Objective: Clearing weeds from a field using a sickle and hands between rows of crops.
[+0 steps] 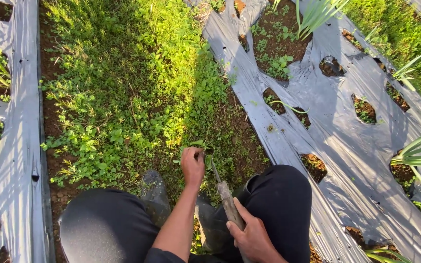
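I squat in a weedy furrow between two plastic-covered beds. My left hand (192,166) is closed around a small clump of green weeds (197,145) at ground level. My right hand (251,234) grips the muddy wooden handle of a hand tool (226,196), whose thin blade points up toward the weeds beside my left hand. My knees in dark trousers (104,224) frame both hands, and a dark rubber boot (154,191) stands in the soil just left of my left arm.
Low green weeds (132,83) cover the furrow ahead. Silver plastic mulch (337,136) with planting holes lies on the right bed, another strip (23,122) on the left. Long-leaved green plants (420,151) rise from holes at both edges.
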